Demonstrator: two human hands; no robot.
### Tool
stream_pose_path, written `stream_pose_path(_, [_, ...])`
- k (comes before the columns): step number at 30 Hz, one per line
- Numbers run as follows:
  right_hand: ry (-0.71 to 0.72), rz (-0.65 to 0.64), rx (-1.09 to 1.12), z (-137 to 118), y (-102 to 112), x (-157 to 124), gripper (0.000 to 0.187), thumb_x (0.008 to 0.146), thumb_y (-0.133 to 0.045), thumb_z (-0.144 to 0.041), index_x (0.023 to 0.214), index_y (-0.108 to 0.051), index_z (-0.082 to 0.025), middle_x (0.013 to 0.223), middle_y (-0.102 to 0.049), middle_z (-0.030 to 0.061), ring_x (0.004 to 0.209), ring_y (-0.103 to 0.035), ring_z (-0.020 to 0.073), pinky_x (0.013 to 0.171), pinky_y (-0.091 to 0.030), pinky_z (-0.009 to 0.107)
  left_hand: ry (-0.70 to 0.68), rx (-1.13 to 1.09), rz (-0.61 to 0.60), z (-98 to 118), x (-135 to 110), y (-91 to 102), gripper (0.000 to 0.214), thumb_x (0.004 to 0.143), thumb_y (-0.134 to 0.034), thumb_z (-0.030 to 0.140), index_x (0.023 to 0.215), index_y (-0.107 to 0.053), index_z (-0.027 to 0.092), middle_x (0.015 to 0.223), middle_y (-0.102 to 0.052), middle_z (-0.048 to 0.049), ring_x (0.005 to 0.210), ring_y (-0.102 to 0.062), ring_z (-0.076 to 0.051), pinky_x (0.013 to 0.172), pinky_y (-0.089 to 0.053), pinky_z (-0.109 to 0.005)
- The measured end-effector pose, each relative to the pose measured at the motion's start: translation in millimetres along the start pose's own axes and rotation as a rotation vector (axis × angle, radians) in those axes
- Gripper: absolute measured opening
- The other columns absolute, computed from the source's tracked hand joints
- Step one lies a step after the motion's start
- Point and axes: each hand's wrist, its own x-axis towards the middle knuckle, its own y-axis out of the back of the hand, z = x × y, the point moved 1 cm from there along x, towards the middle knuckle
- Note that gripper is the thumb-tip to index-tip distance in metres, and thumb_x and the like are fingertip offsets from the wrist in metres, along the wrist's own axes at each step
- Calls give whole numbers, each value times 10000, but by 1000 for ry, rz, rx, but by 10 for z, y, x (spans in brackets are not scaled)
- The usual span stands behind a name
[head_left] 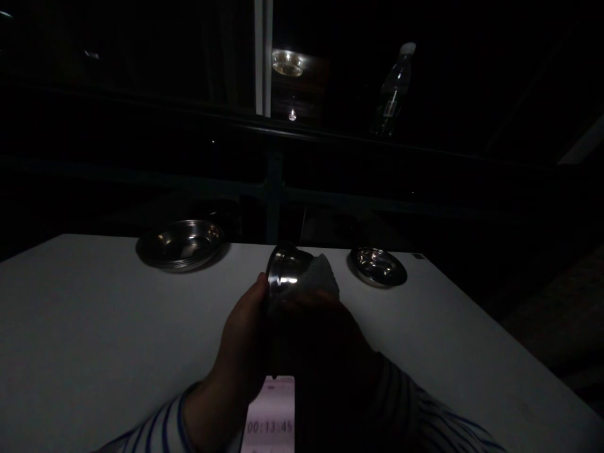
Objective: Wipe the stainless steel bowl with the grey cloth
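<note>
Phone [270, 415] with a lit timer lies between striped sleeves. Left hand [243, 333] is closed around a steel cup [285, 270] above the white table [94, 327], with a white cloth [324, 280] touching the cup. Right hand [325, 333] is in shadow, so its grip cannot be told. 2 dishes sit beyond, a large dish [179, 244] and a small dish [377, 265].

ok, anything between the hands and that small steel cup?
Nothing on the left: the left hand grips the steel cup directly. A white cloth lies against the cup's right side; what holds it is too dark to see.
</note>
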Motion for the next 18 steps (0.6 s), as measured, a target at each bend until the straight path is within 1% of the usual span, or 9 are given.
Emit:
stream_pose_path(3, [-22,76,4,-47,-17,2,237,890,-440,-240,1081,-574,-199,981,-673,24,911,-613,155,804,-532,309,-70,8,96,51,-11,-17,226,720,-611,334,609,-641,139,551,-630,-6,510,-573,-119,519,-438,-218])
stream_pose_path(4, [-18,104,-13,-65,-38,-15,245,893,-432,-234,1089,-570,-184,995,-673,34,918,-612,162,796,-534,314,-78,-3,133,54,-6,-9,241,721,-606,343,586,-631,146,517,-610,3,489,-559,-114,501,-431,-215])
stream_pose_path(6, [37,150,-52,-93,-90,-63,274,900,-416,-245,1122,-554,-162,1061,-660,51,976,-596,172,823,-526,328,-39,-25,146,34,15,15,274,723,-596,393,585,-626,158,486,-584,11,468,-547,-122,482,-432,-229])
stream_pose_path(8, [109,173,-72,-103,-140,-110,306,903,-414,-259,1164,-532,-149,1126,-636,52,1040,-568,169,887,-500,330,44,-33,112,2,36,38,294,721,-590,442,644,-651,165,537,-616,1,510,-574,-137,504,-448,-242])
stream_pose_path(9, [128,185,-73,-100,-158,-128,318,903,-419,-266,1180,-522,-150,1147,-627,46,1061,-557,167,908,-489,329,56,-34,117,-7,42,47,292,718,-594,452,683,-665,171,575,-638,-1,540,-589,-139,522,-454,-239])
stream_pose_path(12, [116,221,-77,-74,-171,-135,324,908,-418,-236,1204,-503,-137,1142,-630,46,1095,-538,166,937,-471,329,-2,-22,154,3,36,48,283,711,-610,457,776,-685,192,654,-670,7,598,-608,-134,568,-462,-229])
stream_pose_path(13, [107,220,-75,-65,-160,-120,315,910,-415,-226,1196,-509,-134,1119,-640,52,1089,-543,167,933,-473,328,-25,-11,145,15,26,40,289,709,-610,463,782,-685,194,653,-668,8,599,-608,-137,575,-463,-233])
stream_pose_path(15, [76,209,-50,-50,-116,-73,286,915,-401,-220,1152,-539,-139,1050,-660,56,1031,-574,161,897,-494,313,-77,24,77,37,0,19,304,717,-594,479,768,-681,192,649,-658,5,601,-602,-148,577,-460,-248])
stream_pose_path(18, [35,213,16,-47,-7,-7,241,917,-379,-213,1034,-585,-175,936,-669,42,899,-612,148,799,-528,284,-218,101,-18,35,-34,18,324,747,-555,496,714,-654,189,653,-631,0,620,-583,-155,576,-439,-255])
